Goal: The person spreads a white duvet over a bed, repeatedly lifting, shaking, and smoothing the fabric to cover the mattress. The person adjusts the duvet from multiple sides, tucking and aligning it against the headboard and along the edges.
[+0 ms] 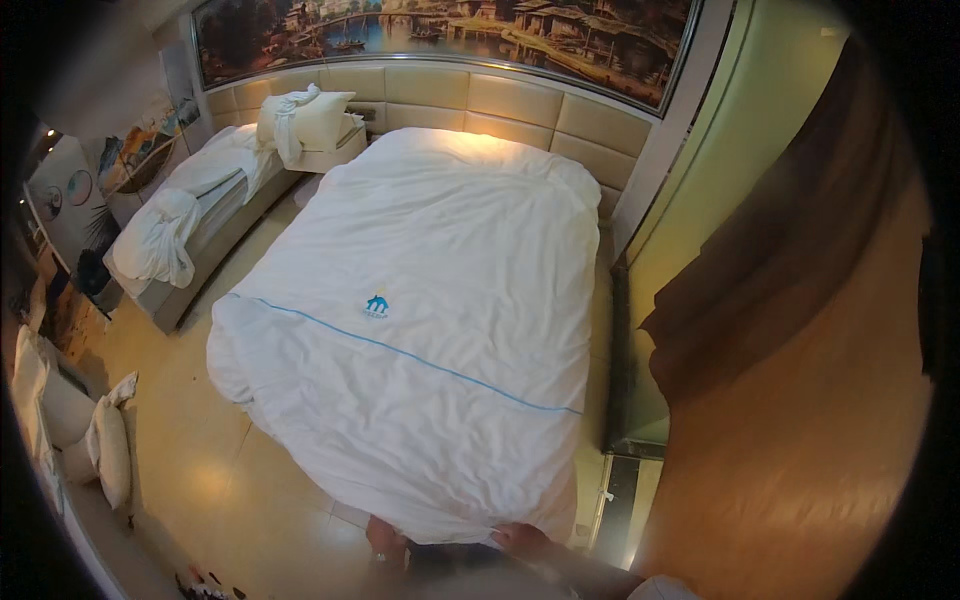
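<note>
A large white duvet (440, 260) with a blue stripe and a small blue emblem covers the bed, wrinkled all over and hanging past its sides. At the near end my right hand (522, 541) is closed on the duvet's edge, the fingers pinching the cloth. To its left, my left hand (386, 542) is closed at the same edge, with its fingertips partly hidden by the fabric. Between the two hands the edge sags a little over a dark area below.
A narrower bed (205, 225) with rumpled white linen stands at the left, a pillow (312, 120) at its head. More pillows (112, 455) lie at the lower left. A padded headboard (510, 103) backs the bed; a brown curtain (790, 330) hangs on the right.
</note>
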The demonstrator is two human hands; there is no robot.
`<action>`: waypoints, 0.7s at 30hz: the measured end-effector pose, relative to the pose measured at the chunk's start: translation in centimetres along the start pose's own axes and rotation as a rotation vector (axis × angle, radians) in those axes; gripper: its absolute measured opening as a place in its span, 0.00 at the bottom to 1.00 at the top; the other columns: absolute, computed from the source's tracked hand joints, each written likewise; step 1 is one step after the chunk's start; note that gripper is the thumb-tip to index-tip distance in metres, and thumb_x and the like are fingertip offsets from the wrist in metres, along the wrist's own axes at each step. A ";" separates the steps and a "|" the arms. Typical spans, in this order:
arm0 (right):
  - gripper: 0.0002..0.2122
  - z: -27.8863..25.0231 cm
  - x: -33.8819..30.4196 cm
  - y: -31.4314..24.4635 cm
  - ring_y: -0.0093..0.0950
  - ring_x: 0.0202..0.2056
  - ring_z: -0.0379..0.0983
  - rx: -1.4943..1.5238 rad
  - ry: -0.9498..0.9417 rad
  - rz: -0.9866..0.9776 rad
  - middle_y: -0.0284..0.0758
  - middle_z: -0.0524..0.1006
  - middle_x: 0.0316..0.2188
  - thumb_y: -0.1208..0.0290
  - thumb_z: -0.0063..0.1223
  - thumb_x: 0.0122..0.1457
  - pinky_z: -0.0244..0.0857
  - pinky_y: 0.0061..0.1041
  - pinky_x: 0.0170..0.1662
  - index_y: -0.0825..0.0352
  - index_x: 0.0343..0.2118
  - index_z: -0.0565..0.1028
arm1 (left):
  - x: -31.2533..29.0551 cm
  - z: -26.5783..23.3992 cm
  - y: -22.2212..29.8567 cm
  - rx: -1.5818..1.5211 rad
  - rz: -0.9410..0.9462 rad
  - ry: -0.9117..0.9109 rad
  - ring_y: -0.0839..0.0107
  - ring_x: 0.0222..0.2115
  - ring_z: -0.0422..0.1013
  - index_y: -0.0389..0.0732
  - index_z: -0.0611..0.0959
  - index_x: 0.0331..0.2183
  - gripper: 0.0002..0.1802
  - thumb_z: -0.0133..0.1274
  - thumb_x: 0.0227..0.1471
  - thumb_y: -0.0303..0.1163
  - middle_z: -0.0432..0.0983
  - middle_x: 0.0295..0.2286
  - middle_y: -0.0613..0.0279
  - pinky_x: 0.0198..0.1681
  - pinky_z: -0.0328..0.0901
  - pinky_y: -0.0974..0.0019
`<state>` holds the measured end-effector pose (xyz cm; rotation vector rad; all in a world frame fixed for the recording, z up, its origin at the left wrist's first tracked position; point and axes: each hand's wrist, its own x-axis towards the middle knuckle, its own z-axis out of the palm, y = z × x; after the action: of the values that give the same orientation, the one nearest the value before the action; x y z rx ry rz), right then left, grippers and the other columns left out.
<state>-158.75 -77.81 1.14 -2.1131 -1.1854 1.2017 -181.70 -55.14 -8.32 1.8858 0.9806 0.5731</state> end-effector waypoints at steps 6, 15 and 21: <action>0.12 5.2 3.6 0.8 0.47 0.35 0.71 -0.158 0.276 -0.220 0.49 0.74 0.31 0.63 0.47 0.58 0.65 0.42 0.39 0.68 0.34 0.75 | 4.9 0.9 3.7 -1.380 -0.298 -0.117 0.57 0.51 0.65 0.39 0.69 0.53 0.24 0.36 0.63 0.44 0.67 0.52 0.57 0.54 0.62 0.52; 0.17 7.4 8.4 -12.4 0.46 0.38 0.70 -0.170 0.592 -0.291 0.46 0.71 0.41 0.69 0.58 0.52 0.66 0.37 0.42 0.67 0.44 0.70 | 1.6 -1.6 2.2 -0.353 -0.008 -0.089 0.66 0.36 0.71 0.35 0.73 0.40 0.10 0.43 0.54 0.24 0.73 0.36 0.56 0.35 0.67 0.65; 0.07 8.7 9.6 -12.9 0.45 0.35 0.71 -0.044 0.714 -0.302 0.45 0.75 0.31 0.72 0.51 0.56 0.67 0.36 0.41 0.70 0.34 0.75 | 1.2 -2.0 1.8 -0.974 -0.293 0.047 0.69 0.32 0.71 0.40 0.71 0.38 0.06 0.43 0.58 0.29 0.72 0.33 0.61 0.33 0.69 0.64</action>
<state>-169.66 -63.17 0.98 -2.0231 -1.1201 0.2407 -181.68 -53.66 -5.76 0.8546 0.7702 0.7389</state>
